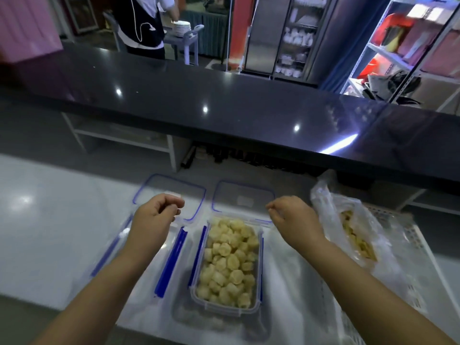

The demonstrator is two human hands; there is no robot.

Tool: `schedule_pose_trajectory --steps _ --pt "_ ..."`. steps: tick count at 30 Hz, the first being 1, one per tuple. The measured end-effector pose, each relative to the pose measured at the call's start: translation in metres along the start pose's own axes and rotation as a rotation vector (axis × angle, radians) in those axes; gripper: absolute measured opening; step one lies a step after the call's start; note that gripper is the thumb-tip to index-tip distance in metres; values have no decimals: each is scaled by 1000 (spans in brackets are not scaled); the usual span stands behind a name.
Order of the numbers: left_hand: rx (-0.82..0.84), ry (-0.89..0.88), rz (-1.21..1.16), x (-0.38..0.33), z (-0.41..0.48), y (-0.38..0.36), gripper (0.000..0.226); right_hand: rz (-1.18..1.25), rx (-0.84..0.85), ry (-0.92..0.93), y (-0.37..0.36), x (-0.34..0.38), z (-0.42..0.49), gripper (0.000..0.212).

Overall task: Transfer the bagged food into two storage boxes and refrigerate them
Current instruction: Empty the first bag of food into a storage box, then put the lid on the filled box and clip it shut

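A clear storage box (199, 292) with blue clips stands in the middle of the white worktop, full of pale yellow food pieces (229, 260). A second clear box (174, 255) lies to its left, mostly hidden under my left forearm. Two clear lids with blue seals lie behind them, the left lid (159, 185) and the right lid (244, 195). A plastic bag (353, 235) with some yellow food still in it lies to the right. My left hand (156, 215) hovers over the left lid's near edge, fingers curled, holding nothing. My right hand (291, 215) hovers by the right lid's near corner, fingers curled in.
A white perforated tray (403, 230) sits under the bag at the right. A raised black counter (224, 108) runs across behind the worktop. Beyond it a person (144, 21) stands by a cart with stacked plates, and shelves (398, 46) stand at the far right.
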State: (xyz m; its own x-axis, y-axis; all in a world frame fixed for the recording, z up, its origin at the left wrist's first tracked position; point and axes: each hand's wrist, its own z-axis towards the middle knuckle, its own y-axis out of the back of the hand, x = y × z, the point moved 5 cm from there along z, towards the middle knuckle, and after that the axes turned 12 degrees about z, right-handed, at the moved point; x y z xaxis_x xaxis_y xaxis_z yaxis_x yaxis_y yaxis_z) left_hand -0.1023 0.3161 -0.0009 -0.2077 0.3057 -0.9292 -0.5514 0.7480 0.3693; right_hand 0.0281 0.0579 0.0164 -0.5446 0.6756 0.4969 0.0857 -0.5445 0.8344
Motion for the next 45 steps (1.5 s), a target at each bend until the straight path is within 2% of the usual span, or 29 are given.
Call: schedule_pose_trajectory --steps 3,6,10,16,20,22,24,27,31,34,38,40,43,45 --pt "41 14 24 16 16 17 27 -13 221 -239 -44 -26 10 27" --pt "98 16 43 31 31 26 28 -89 272 -330 -62 -49 13 32" --pt "164 5 66 43 52 31 30 -205 261 -320 -75 -59 14 32" --pt "246 -12 76 54 73 31 32 -401 199 -221 -82 -50 14 18" --pt "288 -7 99 58 77 28 31 -488 213 -229 -79 -43 14 20" --pt "305 -8 111 57 77 24 30 -455 115 -217 -66 -30 16 15" --pt "319 -10 109 52 75 19 29 -388 -41 -127 -49 -12 15 9" --pt "348 -31 91 40 68 6 27 -342 -214 11 -24 13 8 14" --pt "380 -64 104 26 57 -11 23 -94 -294 24 0 34 -6 10" --pt "402 -37 88 20 51 -26 17 401 -265 -200 8 39 -18 11" --pt "474 53 40 16 37 -47 43 908 -140 -482 -3 40 -36 12" --pt "501 36 29 13 26 -53 37 1108 -94 -600 -12 37 -48 12" --pt "450 6 70 14 12 -52 24 1247 -74 -717 -22 30 -70 15" --pt "424 3 123 18 2 -49 21 1137 -69 -736 -26 24 -84 16"
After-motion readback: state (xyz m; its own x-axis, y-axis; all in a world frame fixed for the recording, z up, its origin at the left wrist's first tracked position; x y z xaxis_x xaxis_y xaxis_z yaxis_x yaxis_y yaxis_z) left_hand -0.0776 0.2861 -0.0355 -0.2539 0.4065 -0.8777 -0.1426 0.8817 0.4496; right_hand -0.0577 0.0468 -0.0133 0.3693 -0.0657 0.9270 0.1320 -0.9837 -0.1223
